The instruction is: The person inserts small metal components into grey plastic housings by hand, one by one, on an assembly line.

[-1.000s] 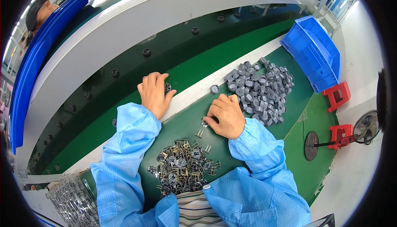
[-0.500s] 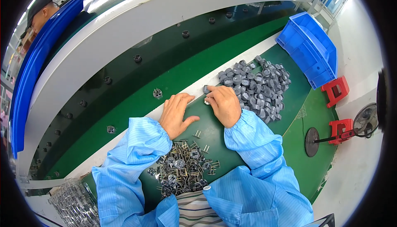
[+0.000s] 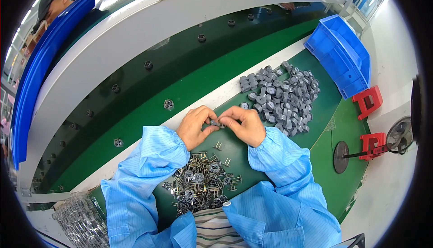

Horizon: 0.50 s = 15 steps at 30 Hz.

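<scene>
My left hand (image 3: pixel 195 128) and my right hand (image 3: pixel 247 126) meet fingertip to fingertip over the green worktop. Pinched in the left fingers is a small grey plastic housing (image 3: pixel 214 122), mostly covered by them. The right thumb and forefinger close on a small shiny piece against it, too hidden to name. To the right lies a heap of grey round plastic housings (image 3: pixel 288 97). Closer to my body, below the hands, a pile of small plug inserts with metal pins (image 3: pixel 198 180) is spread, with a few loose pins at its upper edge.
Beyond a white ledge (image 3: pixel 275 60), a green conveyor belt (image 3: pixel 203 72) carries spaced-out dark round parts. A blue crate (image 3: pixel 340 54) stands at far right, near red stools (image 3: pixel 367 101) and a fan (image 3: pixel 399 133). Stacked clear trays (image 3: pixel 81 221) sit lower left. Another person is at far left.
My right hand has brought a grey housing from beside the heap over to my left hand. The left fingers, spread before, have closed on it. Parts on the belt have shifted slightly left.
</scene>
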{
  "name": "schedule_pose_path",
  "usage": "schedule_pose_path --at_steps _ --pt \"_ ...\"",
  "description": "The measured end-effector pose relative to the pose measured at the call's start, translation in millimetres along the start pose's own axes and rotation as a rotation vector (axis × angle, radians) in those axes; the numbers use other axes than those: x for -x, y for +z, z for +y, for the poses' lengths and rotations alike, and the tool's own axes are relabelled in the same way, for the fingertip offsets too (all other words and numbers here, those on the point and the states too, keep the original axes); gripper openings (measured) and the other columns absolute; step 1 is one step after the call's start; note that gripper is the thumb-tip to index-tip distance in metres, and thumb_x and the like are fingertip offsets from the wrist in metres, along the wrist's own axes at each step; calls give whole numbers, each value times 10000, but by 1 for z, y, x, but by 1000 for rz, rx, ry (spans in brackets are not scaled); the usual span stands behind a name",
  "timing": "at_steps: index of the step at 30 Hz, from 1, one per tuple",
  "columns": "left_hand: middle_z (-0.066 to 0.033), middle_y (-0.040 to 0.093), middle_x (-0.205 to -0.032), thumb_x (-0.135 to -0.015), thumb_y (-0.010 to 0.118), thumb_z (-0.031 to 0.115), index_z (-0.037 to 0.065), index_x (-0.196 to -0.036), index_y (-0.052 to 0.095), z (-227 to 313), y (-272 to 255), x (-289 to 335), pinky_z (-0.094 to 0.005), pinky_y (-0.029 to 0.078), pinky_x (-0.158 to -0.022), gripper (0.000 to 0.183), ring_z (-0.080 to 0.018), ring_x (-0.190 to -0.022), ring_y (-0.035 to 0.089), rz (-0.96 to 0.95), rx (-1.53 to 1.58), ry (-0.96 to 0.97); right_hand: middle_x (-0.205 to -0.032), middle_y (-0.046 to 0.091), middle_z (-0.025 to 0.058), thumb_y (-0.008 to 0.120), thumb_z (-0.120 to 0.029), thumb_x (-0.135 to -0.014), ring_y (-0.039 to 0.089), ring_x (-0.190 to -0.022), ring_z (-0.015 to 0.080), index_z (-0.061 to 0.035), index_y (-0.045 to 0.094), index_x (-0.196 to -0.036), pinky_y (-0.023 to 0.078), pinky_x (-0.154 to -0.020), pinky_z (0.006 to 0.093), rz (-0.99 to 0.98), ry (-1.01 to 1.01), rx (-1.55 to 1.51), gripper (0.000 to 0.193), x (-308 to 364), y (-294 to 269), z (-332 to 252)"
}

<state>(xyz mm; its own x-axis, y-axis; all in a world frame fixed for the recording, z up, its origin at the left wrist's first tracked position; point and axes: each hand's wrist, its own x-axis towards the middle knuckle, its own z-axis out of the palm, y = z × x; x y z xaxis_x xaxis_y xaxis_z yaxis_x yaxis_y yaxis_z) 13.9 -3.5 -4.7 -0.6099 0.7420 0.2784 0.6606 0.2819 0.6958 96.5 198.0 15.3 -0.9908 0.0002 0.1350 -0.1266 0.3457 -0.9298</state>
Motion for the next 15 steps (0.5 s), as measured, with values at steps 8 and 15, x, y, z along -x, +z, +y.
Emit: schedule_pose_path --at_steps 8,15 --pt "-93 595 -1096 -731 897 177 64 -1110 617 12 0 -4 -425 448 -938 484 -297 -1061 578 116 27 66 -918 638 32 838 -104 -766 575 -943 251 -107 758 -858 442 -826 395 192 -306 343 122 -9 0 7" --pt "-98 599 -1092 -690 921 166 60 -994 646 2 0 -2 -406 462 -922 424 -305 -1046 569 91 -78 101 -932 613 -7 861 -127 -722 553 -1000 237 -127 734 -810 364 -845 412 192 -345 454 155 -10 6 10"
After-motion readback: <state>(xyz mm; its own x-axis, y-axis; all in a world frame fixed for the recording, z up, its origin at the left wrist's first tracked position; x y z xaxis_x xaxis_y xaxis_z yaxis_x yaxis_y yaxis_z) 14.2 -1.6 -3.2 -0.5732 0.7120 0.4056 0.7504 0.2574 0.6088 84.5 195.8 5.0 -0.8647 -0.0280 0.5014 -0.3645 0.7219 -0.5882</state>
